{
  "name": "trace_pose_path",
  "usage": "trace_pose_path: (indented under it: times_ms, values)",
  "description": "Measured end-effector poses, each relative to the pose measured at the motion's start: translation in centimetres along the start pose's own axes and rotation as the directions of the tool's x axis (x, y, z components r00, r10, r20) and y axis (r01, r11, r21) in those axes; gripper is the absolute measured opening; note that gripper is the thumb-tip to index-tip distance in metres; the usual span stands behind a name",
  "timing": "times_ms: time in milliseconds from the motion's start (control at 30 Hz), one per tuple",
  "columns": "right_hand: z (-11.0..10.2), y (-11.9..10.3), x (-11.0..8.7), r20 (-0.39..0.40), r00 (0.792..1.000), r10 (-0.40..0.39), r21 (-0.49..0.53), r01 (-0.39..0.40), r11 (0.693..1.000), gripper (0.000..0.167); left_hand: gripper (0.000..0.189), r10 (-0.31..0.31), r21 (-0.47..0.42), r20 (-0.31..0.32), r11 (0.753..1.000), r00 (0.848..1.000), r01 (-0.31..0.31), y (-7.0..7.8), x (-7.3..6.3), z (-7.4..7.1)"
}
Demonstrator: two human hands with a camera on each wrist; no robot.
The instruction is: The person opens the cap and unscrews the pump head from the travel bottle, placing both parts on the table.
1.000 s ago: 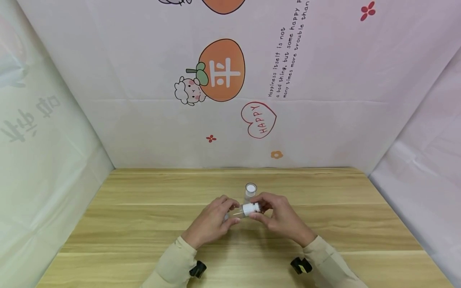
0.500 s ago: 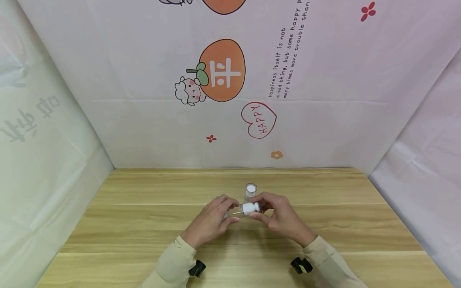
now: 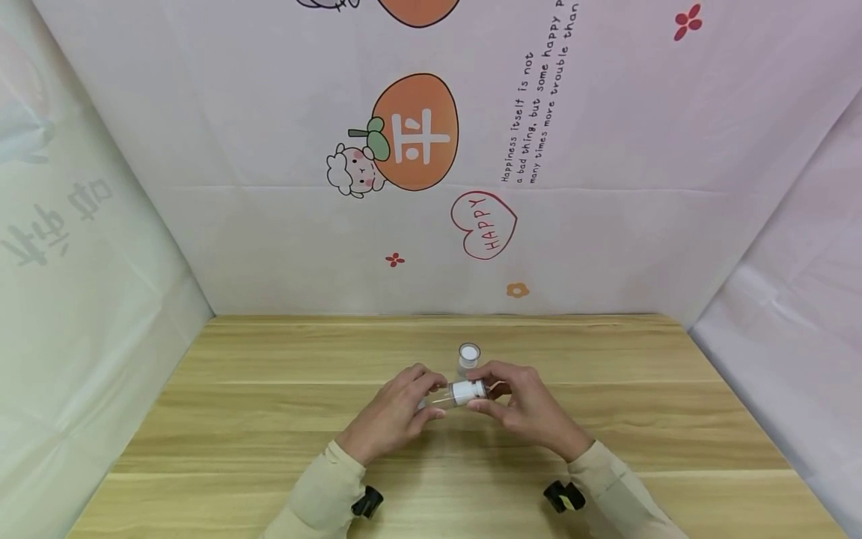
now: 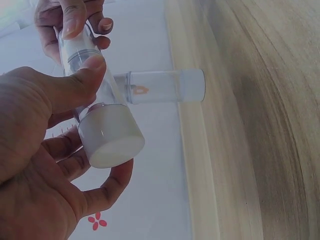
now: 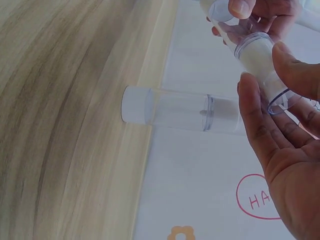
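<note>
Between both hands lies a clear cylindrical bottle (image 3: pixel 465 392), tilted sideways, with a white base (image 4: pixel 112 135) at its left end. My left hand (image 3: pixel 393 412) grips the clear body near that base, thumb along the side. At the other end, my right hand (image 3: pixel 528 408) pinches the transparent cap (image 5: pixel 262 65), which has a white part inside. The cap sits on the body, touching it at the rim. Just behind the hands a second clear bottle (image 3: pixel 469 355) of the same kind stands upright on its white base (image 5: pixel 136 104), touched by neither hand as far as I can tell.
Under the hands is a wood-grain tabletop (image 3: pixel 283 419). A printed white cloth (image 3: pixel 269 247) rises along the table's back edge, and white cloth walls flank both sides. Black straps (image 3: pixel 564 496) hang at the wrists below the sleeves.
Hardly anything differs. The held bottle and my left hand have shifted very slightly to the left; the right hand keeps its place and the standing bottle has not moved.
</note>
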State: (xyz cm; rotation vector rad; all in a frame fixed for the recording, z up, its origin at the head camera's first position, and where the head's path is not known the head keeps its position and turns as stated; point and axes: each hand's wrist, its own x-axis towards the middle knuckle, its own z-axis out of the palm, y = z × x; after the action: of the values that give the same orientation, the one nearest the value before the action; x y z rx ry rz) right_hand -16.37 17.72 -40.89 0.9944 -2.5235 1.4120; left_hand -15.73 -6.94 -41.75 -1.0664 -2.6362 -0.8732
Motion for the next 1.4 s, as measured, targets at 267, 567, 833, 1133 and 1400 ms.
trace_pose_path:
  times_ms: [267, 567, 833, 1133, 1400]
  values:
    - [-0.14, -0.09, 0.03, 0.004, 1.000, -0.009, -0.006, 0.009, 1.000, 0.029, 0.035, 0.001, -0.001, 0.002, 1.000, 1.000, -0.001, 0.03, 0.11, -0.06]
    - [-0.13, -0.43, 0.13, 0.006, 1.000, -0.008, -0.076, 0.008, 0.997, 0.027, 0.035, -0.010, 0.009, 0.023, 1.000, 1.000, 0.010, 0.17, 0.23, -0.21]
    - [-0.41, -0.68, 0.25, 0.032, 0.999, -0.022, -0.115, 0.026, 0.993, 0.027, 0.036, -0.024, -0.002, 0.055, 1.000, 0.998, 0.024, 0.41, 0.24, -0.18]
    - [-0.66, -0.87, 0.15, 0.045, 0.999, 0.000, -0.129, 0.006, 0.992, 0.027, 0.036, 0.002, 0.013, 0.035, 1.000, 0.999, -0.003, 0.54, 0.22, -0.01]
    - [-0.64, -0.71, 0.06, 0.023, 1.000, 0.013, -0.078, -0.011, 0.997, 0.027, 0.035, 0.026, -0.027, -0.003, 0.999, 1.000, -0.026, 0.32, 0.12, 0.03]
